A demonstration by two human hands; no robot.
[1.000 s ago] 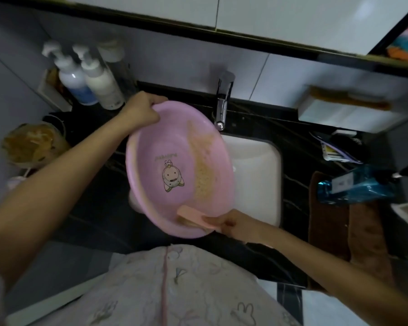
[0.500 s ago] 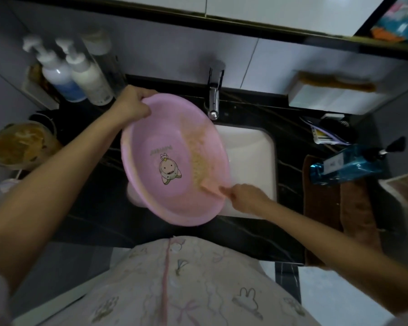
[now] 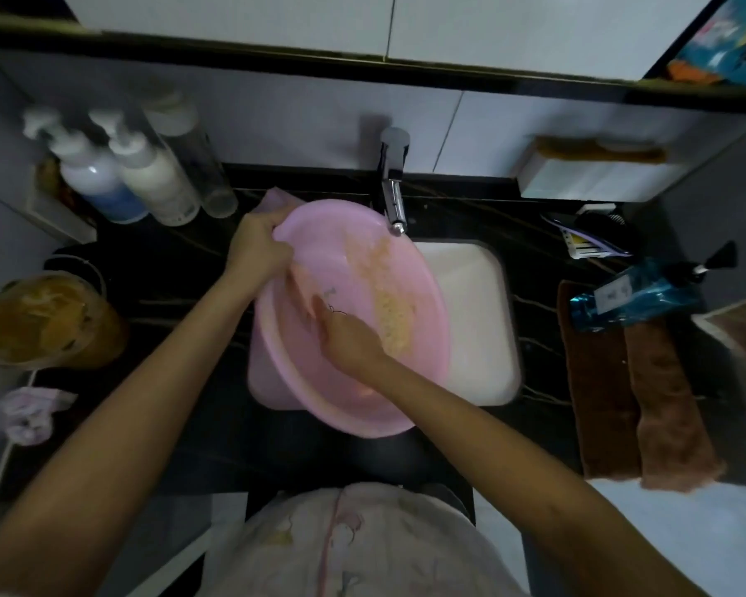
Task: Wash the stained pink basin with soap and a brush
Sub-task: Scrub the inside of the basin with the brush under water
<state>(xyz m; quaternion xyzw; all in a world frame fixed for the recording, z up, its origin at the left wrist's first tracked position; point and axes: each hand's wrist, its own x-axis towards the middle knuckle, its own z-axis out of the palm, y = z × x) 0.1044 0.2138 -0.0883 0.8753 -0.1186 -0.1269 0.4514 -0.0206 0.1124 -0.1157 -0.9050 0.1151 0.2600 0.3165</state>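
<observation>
We are scrubbing the basin [image 3: 354, 402], left grip [image 3: 257, 247] clamping its rim, right grip [image 3: 352, 342] pinching the brush [image 3: 304, 290]; stain [image 3: 390, 308] next.

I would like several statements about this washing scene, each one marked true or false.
1. The left hand grips the rim of the pink basin. True.
2. The right hand hangs idle outside the basin. False: it is inside the basin, holding a blurred pink brush.
3. A yellowish stain marks the basin's inside. True.
4. The blue bottle stands upright. False: it lies on its side on the brown towel.
</observation>
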